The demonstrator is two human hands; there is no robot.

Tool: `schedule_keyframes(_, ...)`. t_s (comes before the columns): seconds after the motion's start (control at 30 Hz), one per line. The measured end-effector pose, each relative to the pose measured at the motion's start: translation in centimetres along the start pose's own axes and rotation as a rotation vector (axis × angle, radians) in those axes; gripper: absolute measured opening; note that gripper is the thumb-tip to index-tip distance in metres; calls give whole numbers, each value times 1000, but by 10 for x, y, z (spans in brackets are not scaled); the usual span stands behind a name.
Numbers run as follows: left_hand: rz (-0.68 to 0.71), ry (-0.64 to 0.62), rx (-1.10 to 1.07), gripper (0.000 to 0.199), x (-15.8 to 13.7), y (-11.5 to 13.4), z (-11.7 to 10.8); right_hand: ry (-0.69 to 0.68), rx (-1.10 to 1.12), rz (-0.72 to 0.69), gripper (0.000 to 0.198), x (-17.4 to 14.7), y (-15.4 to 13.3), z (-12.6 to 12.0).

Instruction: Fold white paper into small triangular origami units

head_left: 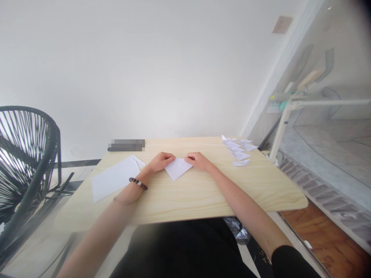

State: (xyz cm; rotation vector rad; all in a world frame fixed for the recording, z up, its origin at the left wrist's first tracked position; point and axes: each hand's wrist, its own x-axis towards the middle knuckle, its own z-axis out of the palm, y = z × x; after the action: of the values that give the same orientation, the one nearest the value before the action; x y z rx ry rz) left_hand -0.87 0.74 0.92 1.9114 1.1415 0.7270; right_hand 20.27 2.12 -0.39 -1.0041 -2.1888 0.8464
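on the table (191,204), held paper (176,168) points toward wearer (179,247).

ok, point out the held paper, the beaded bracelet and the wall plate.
Held paper (177,169): head view, middle of its white face.
Beaded bracelet (138,183): head view, beads midway along its visible stretch.
Wall plate (282,24): head view, centre of its front.

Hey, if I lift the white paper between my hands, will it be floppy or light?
The paper is probably very light, since it looks small and thin. It may flex but not droop much, as its face looks flat and its edges straight. Rolling seems unlikely, given its flat, pointed shape.
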Motion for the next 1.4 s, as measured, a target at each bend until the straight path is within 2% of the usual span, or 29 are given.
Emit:
schedule_keyframes(0.2,-17,15,-27,33,0,-3,1,4,14,14,23,0,2,1)
schedule_keyframes(0.43,90,29,-180,31,0,-2,-1,39,0,13,25,2,6,1)
schedule_keyframes(0.73,114,-50,-223,28,1,-12,0,112,-13,38,29,1,9,-4)
schedule_keyframes(0.9,88,1,-148,29,2,-12,1,123,-22,16,24,1,11,-1)
schedule_keyframes(1.13,152,121,9,29,4,-11,1,259,-156,-124,17,3,8,-2)
schedule_keyframes(1.4,163,131,291,30,2,-7,-1,138,-124,-200,24,-2,-8,0)
